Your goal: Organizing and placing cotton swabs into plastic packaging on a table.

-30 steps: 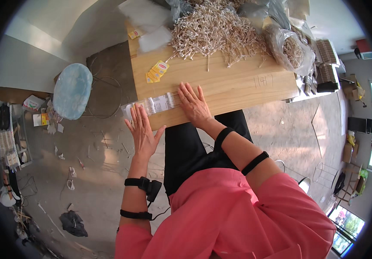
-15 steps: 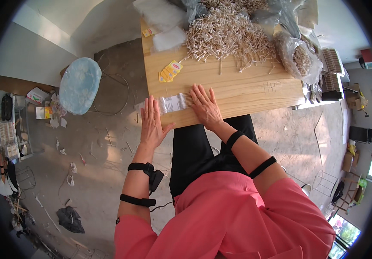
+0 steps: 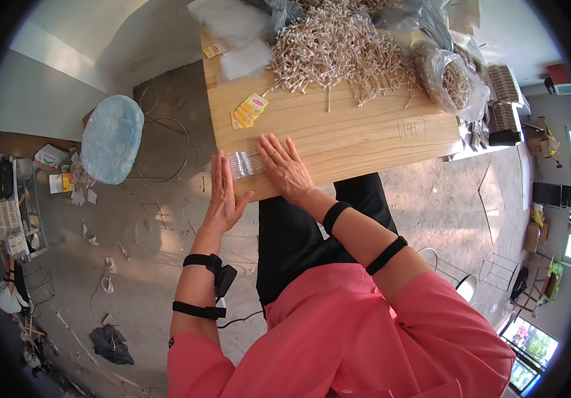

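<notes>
A small clear plastic packet (image 3: 245, 162) filled with thin pale sticks lies near the left corner of a light wooden table (image 3: 358, 142). My right hand (image 3: 285, 169) lies flat on the table with its fingers spread, fingertips resting on the packet's right end. My left hand (image 3: 222, 192) is flat and upright at the table's left edge, fingers together, pressing against the packet's left end. Neither hand grips anything. A big heap of loose pale sticks (image 3: 338, 46) covers the far side of the table.
Several small yellow labels (image 3: 249, 109) lie on the table beyond the packet. Clear plastic bags (image 3: 454, 79) of sticks sit at the far right, white bags (image 3: 242, 60) at the far left. A pale blue round stool (image 3: 112, 139) stands on the littered concrete floor to the left.
Both hands have stayed on the packet; my left hand has closed in flat against the packet's left end at the table edge. The view has shifted slightly.
</notes>
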Action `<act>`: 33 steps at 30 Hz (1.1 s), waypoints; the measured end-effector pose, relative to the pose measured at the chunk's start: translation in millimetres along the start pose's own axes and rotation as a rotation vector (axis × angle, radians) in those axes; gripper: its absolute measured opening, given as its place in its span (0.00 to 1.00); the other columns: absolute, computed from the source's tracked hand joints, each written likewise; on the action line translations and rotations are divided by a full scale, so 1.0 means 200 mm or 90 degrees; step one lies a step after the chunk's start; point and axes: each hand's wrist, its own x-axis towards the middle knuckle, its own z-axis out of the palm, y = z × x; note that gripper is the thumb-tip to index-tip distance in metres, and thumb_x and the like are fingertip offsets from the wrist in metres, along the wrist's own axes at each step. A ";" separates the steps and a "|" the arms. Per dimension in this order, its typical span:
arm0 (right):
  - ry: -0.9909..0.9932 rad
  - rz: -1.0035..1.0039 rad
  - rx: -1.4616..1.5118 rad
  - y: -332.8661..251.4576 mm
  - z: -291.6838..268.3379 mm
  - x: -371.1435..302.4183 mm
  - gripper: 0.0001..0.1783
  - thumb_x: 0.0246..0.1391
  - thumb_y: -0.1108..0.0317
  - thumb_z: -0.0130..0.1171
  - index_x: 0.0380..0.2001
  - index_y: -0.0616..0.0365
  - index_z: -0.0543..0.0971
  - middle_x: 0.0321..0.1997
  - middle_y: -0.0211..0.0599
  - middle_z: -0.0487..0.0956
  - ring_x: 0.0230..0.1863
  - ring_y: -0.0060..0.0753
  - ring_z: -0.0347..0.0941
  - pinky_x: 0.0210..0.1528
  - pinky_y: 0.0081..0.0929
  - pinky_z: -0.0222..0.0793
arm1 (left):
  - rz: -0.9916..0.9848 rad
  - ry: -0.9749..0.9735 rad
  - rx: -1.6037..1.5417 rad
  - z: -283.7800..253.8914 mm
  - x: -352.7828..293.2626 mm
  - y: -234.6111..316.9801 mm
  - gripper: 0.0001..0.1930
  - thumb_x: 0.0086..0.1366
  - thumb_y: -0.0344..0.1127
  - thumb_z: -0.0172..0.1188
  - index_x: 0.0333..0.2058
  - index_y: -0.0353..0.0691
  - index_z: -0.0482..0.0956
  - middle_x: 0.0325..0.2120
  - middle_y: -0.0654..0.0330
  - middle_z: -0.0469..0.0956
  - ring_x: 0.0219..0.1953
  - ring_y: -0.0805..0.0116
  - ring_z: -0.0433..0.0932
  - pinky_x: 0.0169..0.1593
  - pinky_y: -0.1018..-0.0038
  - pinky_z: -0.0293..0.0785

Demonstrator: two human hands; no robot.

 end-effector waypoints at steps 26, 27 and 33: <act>-0.003 0.038 -0.052 -0.16 0.04 0.06 0.36 0.59 0.63 0.50 0.69 0.61 0.59 0.77 0.40 0.51 0.79 0.40 0.40 0.77 0.46 0.33 | -0.005 0.003 0.042 -0.01 0.02 0.04 0.62 0.51 0.51 0.72 0.71 0.34 0.36 0.72 0.42 0.34 0.74 0.39 0.34 0.73 0.49 0.38; -0.004 0.037 -0.051 -0.17 0.04 0.06 0.36 0.59 0.63 0.50 0.69 0.61 0.59 0.77 0.40 0.51 0.79 0.40 0.40 0.77 0.46 0.33 | -0.015 -0.005 0.067 -0.01 0.02 0.04 0.63 0.50 0.54 0.73 0.71 0.34 0.38 0.72 0.42 0.35 0.74 0.40 0.34 0.73 0.49 0.39; -0.016 0.045 -0.026 -0.18 0.04 0.06 0.36 0.59 0.62 0.50 0.69 0.62 0.58 0.77 0.42 0.50 0.79 0.41 0.39 0.77 0.45 0.33 | -0.071 -0.063 0.148 -0.06 0.03 0.11 0.61 0.52 0.55 0.71 0.71 0.35 0.38 0.72 0.42 0.35 0.74 0.43 0.34 0.73 0.47 0.36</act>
